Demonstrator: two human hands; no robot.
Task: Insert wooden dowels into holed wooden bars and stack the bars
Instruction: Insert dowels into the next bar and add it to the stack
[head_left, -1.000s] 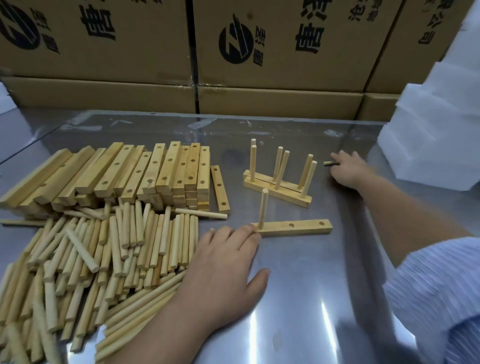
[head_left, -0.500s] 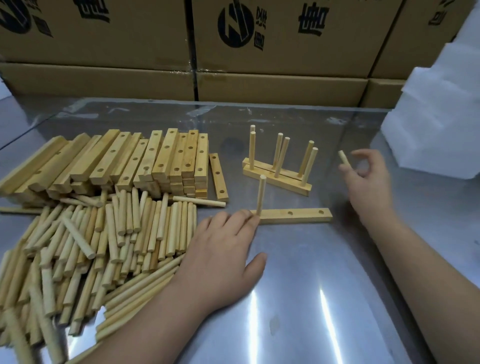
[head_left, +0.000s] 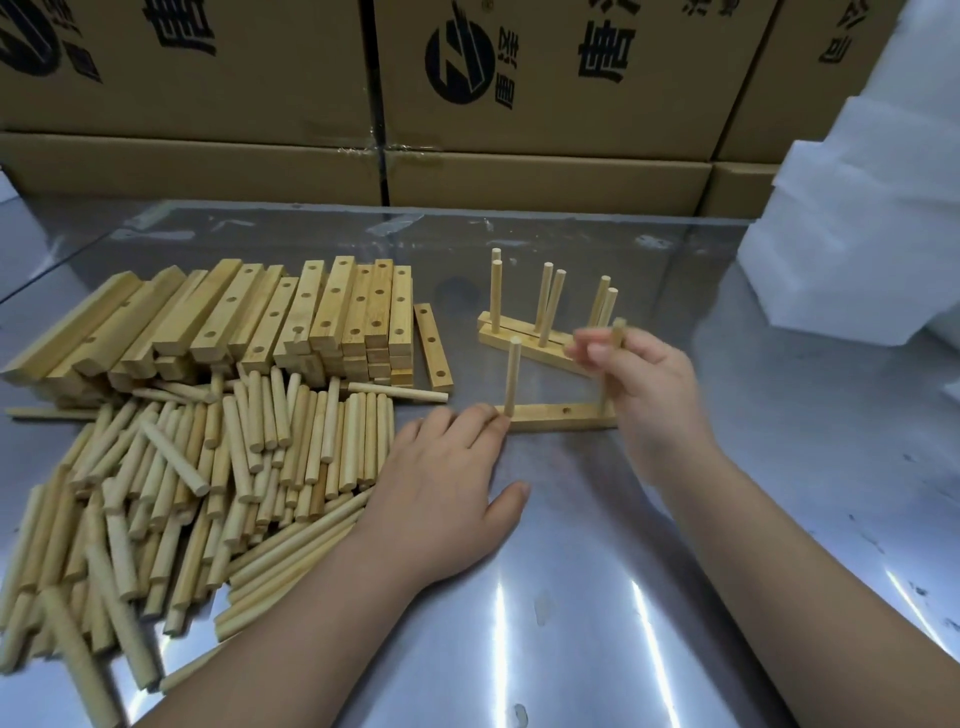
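Note:
A holed wooden bar (head_left: 558, 417) lies on the metal table with one dowel (head_left: 512, 375) upright in its left hole. My left hand (head_left: 447, 483) lies flat, fingertips against the bar's left end. My right hand (head_left: 649, 384) holds a second dowel (head_left: 617, 332) upright over the bar's right end; its lower part is hidden behind my fingers. Behind stand two finished bars (head_left: 524, 345) side by side, each bearing three upright dowels.
A stack of holed bars (head_left: 291, 322) sits at the left, with a heap of loose dowels (head_left: 197, 467) in front of it. Cardboard boxes (head_left: 519, 104) line the back. White foam sheets (head_left: 857, 234) rest at the right.
My right hand picked a dowel off the table at the right, carried it left and down, and now holds it upright at the bar's right end. My left hand stayed put.

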